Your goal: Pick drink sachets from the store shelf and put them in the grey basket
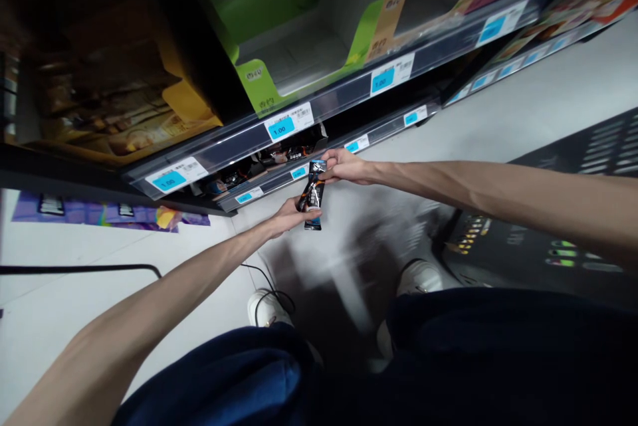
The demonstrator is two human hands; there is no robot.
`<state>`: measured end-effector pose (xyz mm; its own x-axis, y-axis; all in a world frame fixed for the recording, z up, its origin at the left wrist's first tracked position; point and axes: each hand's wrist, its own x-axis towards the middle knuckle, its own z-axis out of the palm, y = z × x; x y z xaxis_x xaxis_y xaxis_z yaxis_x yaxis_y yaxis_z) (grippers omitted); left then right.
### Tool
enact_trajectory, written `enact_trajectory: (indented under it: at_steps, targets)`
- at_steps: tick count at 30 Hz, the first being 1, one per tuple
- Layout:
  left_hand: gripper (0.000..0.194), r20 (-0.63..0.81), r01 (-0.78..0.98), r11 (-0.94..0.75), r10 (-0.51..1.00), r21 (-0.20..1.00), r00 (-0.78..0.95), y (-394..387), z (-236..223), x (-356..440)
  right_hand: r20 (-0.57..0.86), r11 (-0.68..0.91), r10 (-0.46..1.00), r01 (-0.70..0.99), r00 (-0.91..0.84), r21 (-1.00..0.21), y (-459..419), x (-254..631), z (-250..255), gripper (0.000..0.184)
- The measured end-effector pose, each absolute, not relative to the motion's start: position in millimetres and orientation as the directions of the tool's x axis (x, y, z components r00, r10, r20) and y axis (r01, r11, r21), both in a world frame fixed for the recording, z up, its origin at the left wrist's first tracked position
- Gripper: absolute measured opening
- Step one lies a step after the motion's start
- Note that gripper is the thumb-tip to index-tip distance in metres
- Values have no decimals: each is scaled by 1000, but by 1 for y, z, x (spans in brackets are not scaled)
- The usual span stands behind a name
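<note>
A small black snack packet (314, 195) with white print and blue ends is held between both hands, just in front of the lowest shelf. My left hand (293, 214) grips its lower part, thumb across the front. With thumb and fingers, my right hand (343, 167) pinches its upper end. Behind it, several similar dark packets (244, 173) lie in a box on the bottom shelf, partly hidden under the shelf above.
Above are a green open carton (264, 84) and a yellow carton (192, 104) of packets. Price tags line the shelf edge (339, 104). Black cable (269, 283) lies by my left shoe (269, 310). A dark printed mat (518, 240) is at right.
</note>
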<state>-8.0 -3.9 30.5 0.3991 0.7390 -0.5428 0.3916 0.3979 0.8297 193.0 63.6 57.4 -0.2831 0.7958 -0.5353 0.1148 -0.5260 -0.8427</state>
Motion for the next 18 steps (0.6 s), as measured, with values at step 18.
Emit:
enact_trajectory:
  at_steps: [18]
  targets:
    - [45, -526, 340, 403, 690, 850, 497, -17, 26, -8, -560, -496, 666, 269, -492, -826, 54, 198, 49, 40]
